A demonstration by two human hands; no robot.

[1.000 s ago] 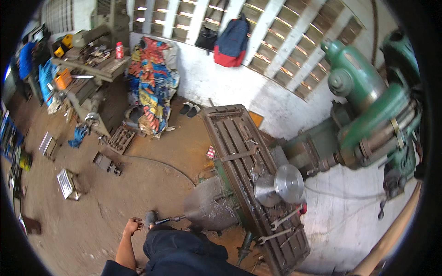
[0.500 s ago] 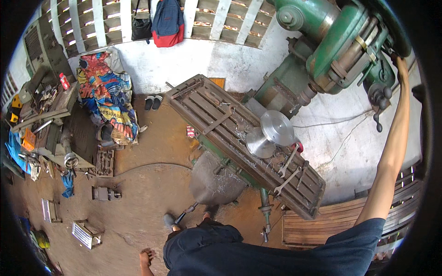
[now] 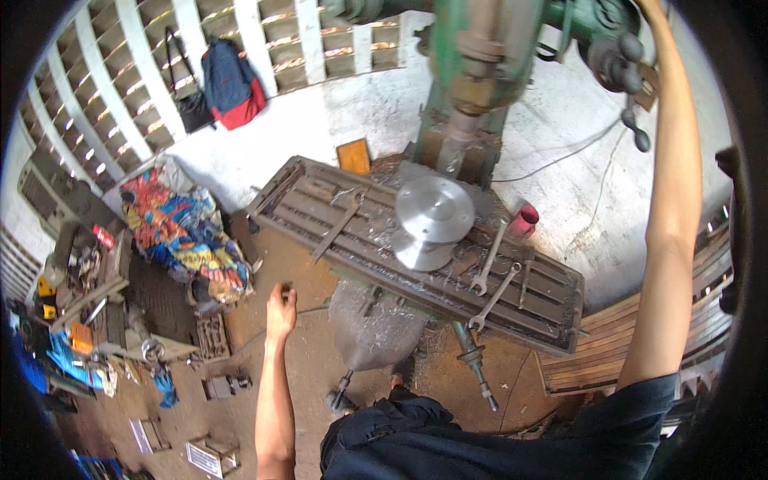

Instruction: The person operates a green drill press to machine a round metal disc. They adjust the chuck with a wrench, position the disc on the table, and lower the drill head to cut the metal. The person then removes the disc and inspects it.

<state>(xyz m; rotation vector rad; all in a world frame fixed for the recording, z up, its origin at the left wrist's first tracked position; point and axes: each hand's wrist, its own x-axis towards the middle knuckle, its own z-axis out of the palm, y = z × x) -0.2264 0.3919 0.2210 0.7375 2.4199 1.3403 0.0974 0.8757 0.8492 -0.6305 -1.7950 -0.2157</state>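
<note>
My left hand [image 3: 282, 308] hangs in the air left of the machine table, its fingers loosely bent with nothing in them. My right arm [image 3: 674, 176] reaches up past the ball-ended crank handle [image 3: 630, 80] of a green milling machine [image 3: 520, 48]; the hand itself is cut off by the upper edge. Under the machine's spindle [image 3: 461, 128], a shiny round metal workpiece [image 3: 436, 210] with a flanged disc on top stands on the slotted table [image 3: 560, 308]. Spanners lie on that table: one [image 3: 338, 226] left of the workpiece, two more [image 3: 493, 258] to its right. Metal chips are scattered around.
Behind the table stands a red cup [image 3: 524, 221]. A wooden slatted bench [image 3: 588, 362] is at the right. A lathe-like machine [image 3: 164, 296] and a colourful printed sheet [image 3: 182, 228] fill the left side. A backpack [image 3: 232, 84] hangs on the wall.
My view has turned, so the table now appears more level. My left hand has risen from low beside my body to near the table's left side. My right hand has passed out of view.
</note>
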